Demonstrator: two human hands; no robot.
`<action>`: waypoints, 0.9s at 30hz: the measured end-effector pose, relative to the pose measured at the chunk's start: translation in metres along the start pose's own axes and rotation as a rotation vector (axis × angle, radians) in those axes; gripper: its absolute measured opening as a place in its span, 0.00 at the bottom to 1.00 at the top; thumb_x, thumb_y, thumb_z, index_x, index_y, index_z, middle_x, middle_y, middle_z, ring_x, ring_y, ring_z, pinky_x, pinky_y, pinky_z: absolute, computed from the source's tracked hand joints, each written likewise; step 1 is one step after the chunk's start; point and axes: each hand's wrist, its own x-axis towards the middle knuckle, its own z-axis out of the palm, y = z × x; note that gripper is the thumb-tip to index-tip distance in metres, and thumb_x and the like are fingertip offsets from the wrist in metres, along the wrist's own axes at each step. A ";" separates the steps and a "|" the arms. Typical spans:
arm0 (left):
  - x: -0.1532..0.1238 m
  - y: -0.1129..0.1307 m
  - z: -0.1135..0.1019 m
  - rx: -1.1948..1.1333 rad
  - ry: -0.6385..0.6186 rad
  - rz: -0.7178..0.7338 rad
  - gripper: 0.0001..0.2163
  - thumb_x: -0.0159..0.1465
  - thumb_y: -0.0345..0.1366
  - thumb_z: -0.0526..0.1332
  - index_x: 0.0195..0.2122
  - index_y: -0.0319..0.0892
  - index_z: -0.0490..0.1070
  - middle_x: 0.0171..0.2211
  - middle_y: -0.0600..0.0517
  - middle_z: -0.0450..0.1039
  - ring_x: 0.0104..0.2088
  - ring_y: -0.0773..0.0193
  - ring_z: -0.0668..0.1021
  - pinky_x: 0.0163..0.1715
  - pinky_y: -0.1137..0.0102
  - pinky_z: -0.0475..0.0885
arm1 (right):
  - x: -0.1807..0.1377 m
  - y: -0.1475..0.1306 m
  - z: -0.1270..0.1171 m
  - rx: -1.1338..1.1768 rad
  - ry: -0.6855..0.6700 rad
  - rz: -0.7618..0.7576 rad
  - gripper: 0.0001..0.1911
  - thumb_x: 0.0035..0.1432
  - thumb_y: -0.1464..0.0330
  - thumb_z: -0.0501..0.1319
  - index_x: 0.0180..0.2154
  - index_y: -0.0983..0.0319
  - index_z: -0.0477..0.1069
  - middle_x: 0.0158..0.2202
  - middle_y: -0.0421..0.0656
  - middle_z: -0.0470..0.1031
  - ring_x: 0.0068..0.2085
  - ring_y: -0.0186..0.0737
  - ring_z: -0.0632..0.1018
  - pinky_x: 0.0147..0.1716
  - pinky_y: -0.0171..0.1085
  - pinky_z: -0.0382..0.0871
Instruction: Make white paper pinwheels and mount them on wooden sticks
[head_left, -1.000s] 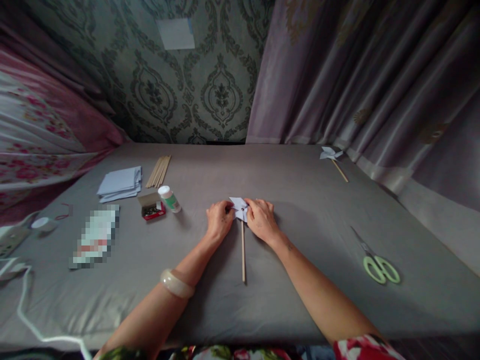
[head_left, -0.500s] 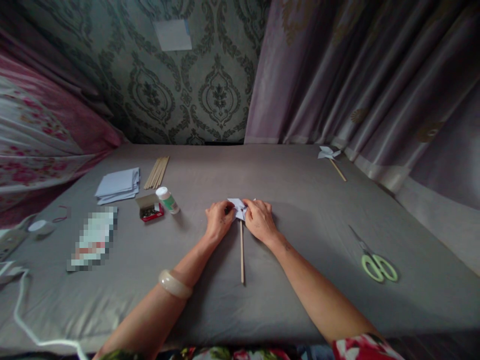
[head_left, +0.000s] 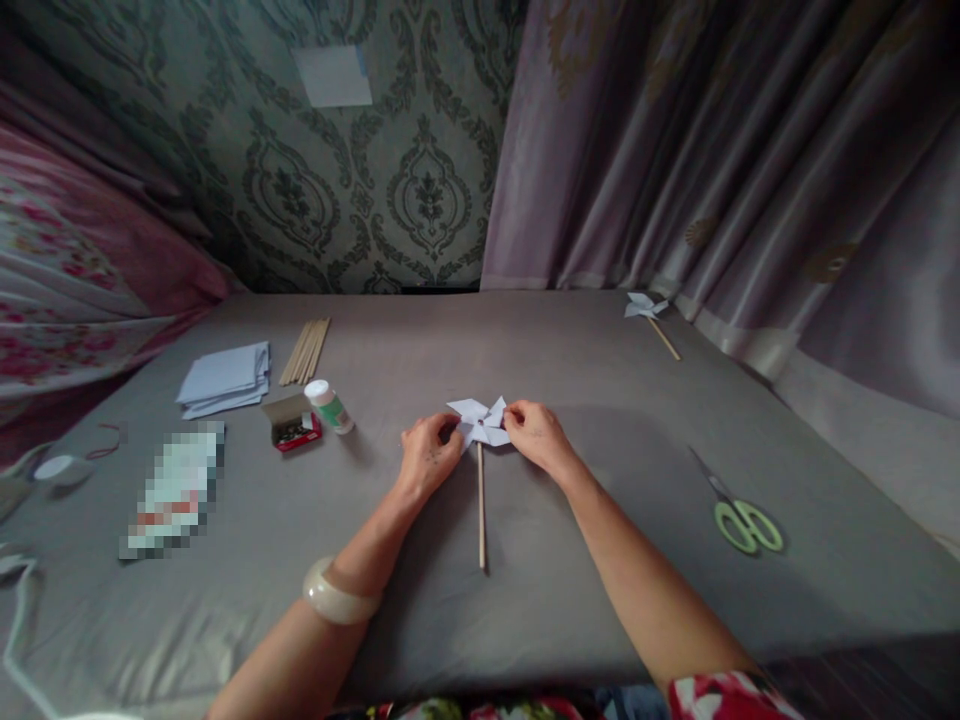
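A white paper pinwheel point(head_left: 480, 420) lies on the grey cloth, its wooden stick point(head_left: 481, 505) running toward me. My left hand point(head_left: 427, 455) pinches the pinwheel's left blade with curled fingers. My right hand point(head_left: 534, 432) holds the right blade between thumb and fingers. The pinwheel's centre shows between the two hands.
At the left lie a stack of white paper point(head_left: 223, 378), a bundle of wooden sticks point(head_left: 305, 351), an open red pin box point(head_left: 292, 425) and a small glue bottle point(head_left: 328, 405). Green scissors point(head_left: 739, 515) lie at the right. A second pinwheel point(head_left: 646, 310) rests by the curtain.
Both hands have drawn apart from over the pinwheel's centre to its side blades, so the whole paper wheel now shows. The view has shifted slightly.
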 end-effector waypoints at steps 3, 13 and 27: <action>-0.002 0.003 -0.002 -0.006 0.005 -0.064 0.12 0.60 0.37 0.55 0.36 0.39 0.77 0.35 0.47 0.80 0.37 0.60 0.78 0.40 0.69 0.68 | 0.001 0.000 0.007 0.043 -0.040 -0.071 0.15 0.59 0.73 0.53 0.43 0.61 0.75 0.40 0.46 0.80 0.40 0.39 0.79 0.41 0.33 0.69; -0.001 -0.002 0.005 0.141 0.040 0.155 0.11 0.59 0.41 0.61 0.40 0.44 0.76 0.39 0.48 0.77 0.42 0.57 0.75 0.45 0.65 0.64 | 0.001 0.000 0.016 0.006 -0.010 -0.146 0.18 0.60 0.75 0.50 0.46 0.65 0.74 0.46 0.52 0.76 0.48 0.42 0.75 0.51 0.36 0.64; 0.002 -0.012 0.011 0.164 0.021 0.182 0.13 0.59 0.41 0.62 0.43 0.44 0.74 0.40 0.47 0.76 0.42 0.56 0.75 0.44 0.63 0.63 | -0.001 -0.001 0.019 0.007 -0.037 -0.129 0.19 0.56 0.76 0.51 0.45 0.65 0.75 0.45 0.50 0.76 0.46 0.42 0.76 0.49 0.36 0.65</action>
